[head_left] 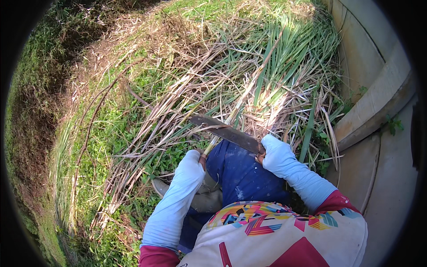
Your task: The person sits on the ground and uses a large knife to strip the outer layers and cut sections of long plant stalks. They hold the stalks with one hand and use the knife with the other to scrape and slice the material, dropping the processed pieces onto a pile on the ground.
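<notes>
Gripping the machete [238, 137] at its handle end, the right hand [267, 149] is closed, blade toward ten o'clock, crossing a pale stalk [242, 99]; the curled left hand [198, 160] holds that stalk, running toward one. A wall [396, 138] bounds three o'clock (ribbed); low greenery [109, 129] opens toward nine.

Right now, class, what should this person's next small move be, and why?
Probably slide the machete along the pale stalk, away from the left hand: that hand grips the stalk's lower part, while the right hand holds the machete across it, near the blue trouser leg.
</notes>
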Demonstrator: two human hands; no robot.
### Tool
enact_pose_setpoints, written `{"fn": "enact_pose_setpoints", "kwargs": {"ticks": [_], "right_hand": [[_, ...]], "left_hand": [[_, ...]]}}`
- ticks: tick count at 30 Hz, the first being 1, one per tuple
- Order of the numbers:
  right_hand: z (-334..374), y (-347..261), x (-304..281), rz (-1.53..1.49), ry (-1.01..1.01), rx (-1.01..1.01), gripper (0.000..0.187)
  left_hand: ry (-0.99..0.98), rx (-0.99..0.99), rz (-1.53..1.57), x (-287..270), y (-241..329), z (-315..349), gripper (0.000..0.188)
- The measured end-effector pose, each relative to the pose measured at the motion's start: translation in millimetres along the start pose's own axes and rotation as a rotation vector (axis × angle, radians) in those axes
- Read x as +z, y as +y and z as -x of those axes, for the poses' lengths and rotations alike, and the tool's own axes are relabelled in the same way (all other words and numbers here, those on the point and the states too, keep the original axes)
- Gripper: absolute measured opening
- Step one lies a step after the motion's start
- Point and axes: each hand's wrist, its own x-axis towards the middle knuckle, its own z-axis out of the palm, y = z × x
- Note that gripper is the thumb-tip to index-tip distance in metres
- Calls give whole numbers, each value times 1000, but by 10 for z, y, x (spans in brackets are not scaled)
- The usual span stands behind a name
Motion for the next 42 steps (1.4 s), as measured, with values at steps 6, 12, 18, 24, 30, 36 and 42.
{"fn": "enact_pose_setpoints", "kwargs": {"ticks": [6, 12, 18, 24, 30, 36, 42], "right_hand": [[-81, -193, -46, 69, -101, -66, 25], [-650, 382, -358, 188, 164, 224, 23], [-356, 207, -242, 244, 2, 85, 25], [-951, 811, -363, 253, 43, 223, 24], [-1768, 2732, -649, 374, 155, 337, 26], [-662, 1084, -99, 147, 184, 301, 41], [-2, 149, -55, 44, -8, 93, 33]], "left_hand": [[-184, -176, 670, 302, -173, -91, 21], [-233, -225, 764, 4, 116, 269, 24], [-225, -181, 665, 95, 14, 382, 22], [-150, -103, 404, 30, -167, 813, 22], [-361, -196, 742, 8, -138, 710, 27], [-458, -404, 912, 158, -155, 424, 29], [-534, -406, 986, 122, 300, 137, 26]]}}
